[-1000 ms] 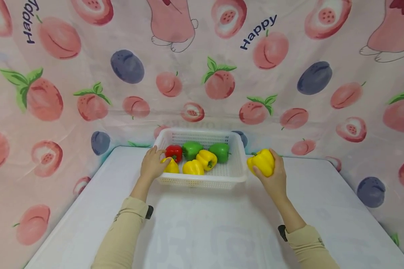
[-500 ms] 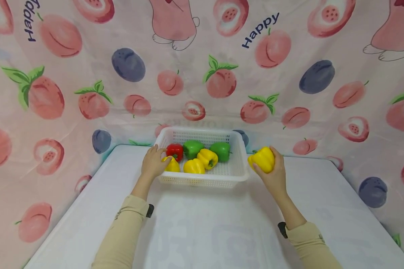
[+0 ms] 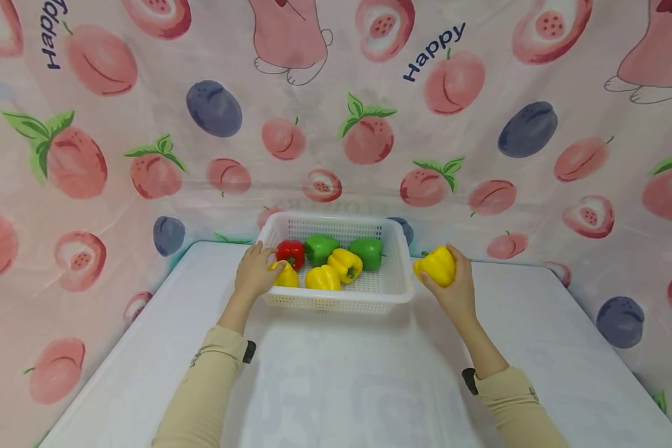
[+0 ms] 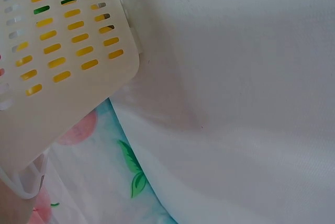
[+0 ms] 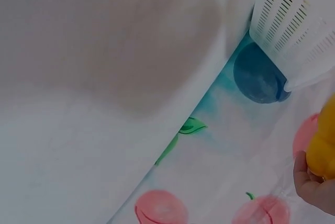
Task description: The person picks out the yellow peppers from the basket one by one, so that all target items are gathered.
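My right hand holds a yellow bell pepper just right of the white plastic basket, above the table. In the right wrist view, the fingers curl round this yellow bell pepper at the right edge. At the basket's left end, my left hand grips the rim, its thumb reaching inside over a yellow bell pepper. Also in the basket lie a red bell pepper, two green bell peppers and two more yellow bell peppers. The left wrist view shows the slotted basket wall.
The basket stands at the back of a table under a white cloth. Behind it hangs a pink curtain printed with peaches and plums, which also borders both sides of the table.
The view shifts slightly. My right hand keeps its hold on the yellow bell pepper, which turns a little. My left hand stays on the basket's rim.
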{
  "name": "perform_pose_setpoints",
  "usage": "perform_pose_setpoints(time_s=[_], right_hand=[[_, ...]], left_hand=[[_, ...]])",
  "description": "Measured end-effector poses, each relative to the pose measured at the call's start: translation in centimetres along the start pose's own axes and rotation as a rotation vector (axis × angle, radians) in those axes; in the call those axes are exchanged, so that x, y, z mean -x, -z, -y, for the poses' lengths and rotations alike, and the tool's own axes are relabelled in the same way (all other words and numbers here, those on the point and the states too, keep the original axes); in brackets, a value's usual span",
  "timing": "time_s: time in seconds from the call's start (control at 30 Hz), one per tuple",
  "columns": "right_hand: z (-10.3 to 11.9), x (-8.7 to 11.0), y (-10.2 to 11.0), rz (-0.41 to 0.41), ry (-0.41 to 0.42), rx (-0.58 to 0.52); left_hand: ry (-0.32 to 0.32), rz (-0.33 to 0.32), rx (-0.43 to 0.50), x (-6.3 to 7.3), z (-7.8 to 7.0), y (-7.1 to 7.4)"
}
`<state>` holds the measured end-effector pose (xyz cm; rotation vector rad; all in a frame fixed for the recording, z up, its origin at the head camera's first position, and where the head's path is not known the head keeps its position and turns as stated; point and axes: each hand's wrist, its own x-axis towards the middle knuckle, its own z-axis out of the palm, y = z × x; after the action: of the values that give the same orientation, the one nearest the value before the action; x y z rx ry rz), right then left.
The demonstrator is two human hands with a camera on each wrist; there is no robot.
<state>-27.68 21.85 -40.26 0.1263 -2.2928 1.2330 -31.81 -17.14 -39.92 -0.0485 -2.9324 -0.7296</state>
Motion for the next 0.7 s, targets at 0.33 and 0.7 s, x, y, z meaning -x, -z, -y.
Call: perform_pose_setpoints(time_s=[0.33,0.7], right_hand=[[-0.9,-0.5,-0.3,-0.01,-0.039,0.051],[-1.4,-1.2,-0.8,0.015,-0.095,0.062]], left_hand=[[0.009,0.013,0.009,0.0,0.0,0.2],[0.005,0.003,0.011,0.1,-0.1,0.2]])
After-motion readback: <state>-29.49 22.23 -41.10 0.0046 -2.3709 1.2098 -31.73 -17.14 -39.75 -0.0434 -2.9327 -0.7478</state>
